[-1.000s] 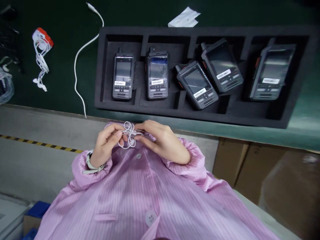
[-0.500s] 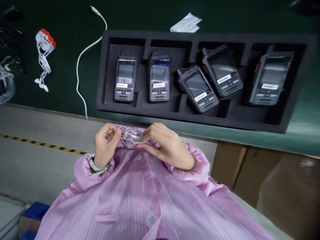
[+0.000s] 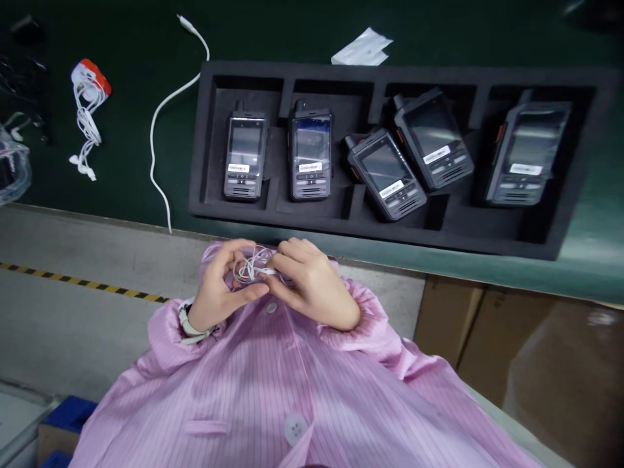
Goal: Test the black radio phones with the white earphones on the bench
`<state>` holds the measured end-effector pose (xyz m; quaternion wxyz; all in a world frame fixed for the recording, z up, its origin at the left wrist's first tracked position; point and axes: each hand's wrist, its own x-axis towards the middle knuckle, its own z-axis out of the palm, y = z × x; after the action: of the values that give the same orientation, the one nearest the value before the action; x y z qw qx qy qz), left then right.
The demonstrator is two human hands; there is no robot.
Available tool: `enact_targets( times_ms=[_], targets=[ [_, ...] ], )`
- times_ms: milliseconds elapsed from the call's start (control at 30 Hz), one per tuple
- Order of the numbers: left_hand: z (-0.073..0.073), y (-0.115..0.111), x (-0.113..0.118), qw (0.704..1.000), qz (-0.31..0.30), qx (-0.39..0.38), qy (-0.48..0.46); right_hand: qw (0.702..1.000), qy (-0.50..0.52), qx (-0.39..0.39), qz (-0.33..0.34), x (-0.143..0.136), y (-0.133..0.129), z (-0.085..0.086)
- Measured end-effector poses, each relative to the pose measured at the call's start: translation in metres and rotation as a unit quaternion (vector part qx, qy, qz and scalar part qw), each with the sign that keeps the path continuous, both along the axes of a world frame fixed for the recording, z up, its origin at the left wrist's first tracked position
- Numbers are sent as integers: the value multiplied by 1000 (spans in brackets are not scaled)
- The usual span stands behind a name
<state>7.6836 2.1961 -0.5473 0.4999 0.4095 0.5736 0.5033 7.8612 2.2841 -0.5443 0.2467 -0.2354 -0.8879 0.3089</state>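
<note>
A loosely bunched thin white cord point(image 3: 254, 267) is held between my two hands in front of the pink striped smock. Its ends are hidden; it looks like the cord of the white earphones point(image 3: 88, 127) lying on the table. My left hand point(image 3: 221, 286) curves around the left side of the bunch, thumb stretched along below it and fingers above. On the other side, my right hand point(image 3: 309, 279) pinches the cord between thumb and fingers. Just beyond both hands lies a black foam tray point(image 3: 273, 224) with several handheld radios, including one radio point(image 3: 245, 155) at its left end.
Left of the tray, a white cable point(image 3: 152, 143) runs down to the green table's front edge. A crumpled clear wrapper point(image 3: 363, 47) lies behind the tray. A plastic bag point(image 3: 14, 172) and dark cables sit at the far left. Brown cartons point(image 3: 446, 318) stand below the table at right.
My left hand has moved right and opened wider around the cord, its thumb now reaching under the bunch. My right hand has shifted slightly left, so the bunch is more compact.
</note>
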Motion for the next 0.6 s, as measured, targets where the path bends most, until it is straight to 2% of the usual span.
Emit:
enact_targets(
  times_ms=[67, 100, 233, 333, 400, 500, 567, 600],
  targets=[
    [0, 0, -3, 997, -21, -40, 55, 1000, 20, -22, 5, 3, 3, 3],
    [-2, 0, -5, 996, -16, -63, 53, 998, 45, -44, 12, 4, 5, 4],
    [-13, -2, -15, 992, 48, -115, -4, 970, 189, -139, 67, 13, 13, 3],
    [-20, -5, -20, 989, 57, -134, -10, 941, 278, -177, 80, 15, 17, -5],
    [-19, -7, -21, 988, 69, -137, -34, 924, 322, -187, 82, 16, 17, -10],
    [-12, -7, -23, 982, 98, -133, -89, 928, 307, -193, 87, 20, 17, -15],
    [-5, -6, -27, 983, 66, -122, -119, 934, 275, -214, 77, 24, 16, -16],
    [-2, -6, -30, 986, 25, -116, -120, 933, 270, -231, 65, 26, 15, -16]
  ],
)
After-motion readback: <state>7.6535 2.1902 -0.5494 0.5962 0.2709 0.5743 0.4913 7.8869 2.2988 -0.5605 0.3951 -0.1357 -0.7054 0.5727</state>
